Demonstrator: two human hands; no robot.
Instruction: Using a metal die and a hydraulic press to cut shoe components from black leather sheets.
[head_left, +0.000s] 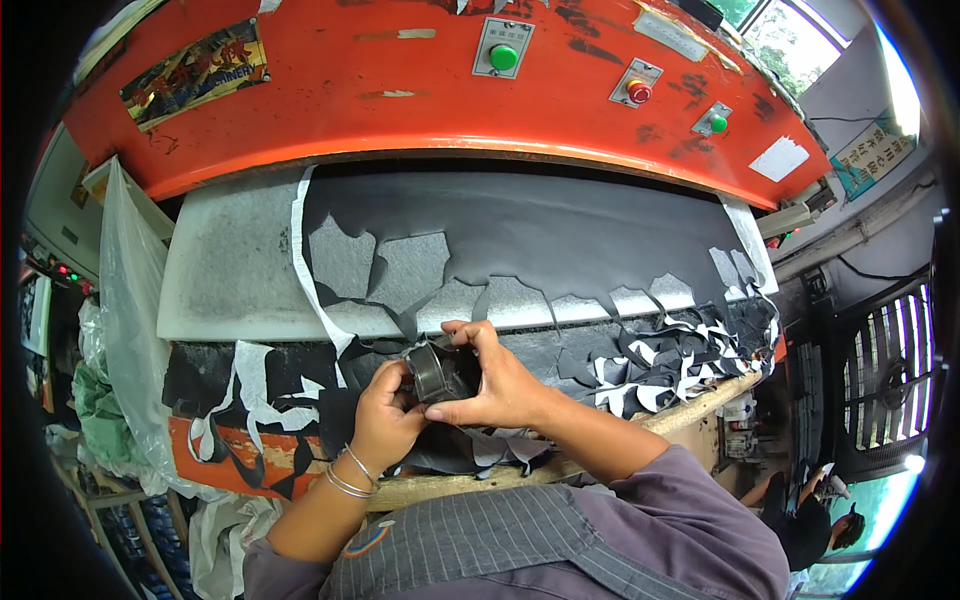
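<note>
Gripping a dark, hollow form (432,378) from either side, the left hand (392,408) and the right hand (503,385) close their fingers on it — just in front of a white board (230,262). A black sheet (560,225) with a notched near edge lies on the board, and scraps (655,375) heap at the right — all before a red-orange machine (350,120).
</note>
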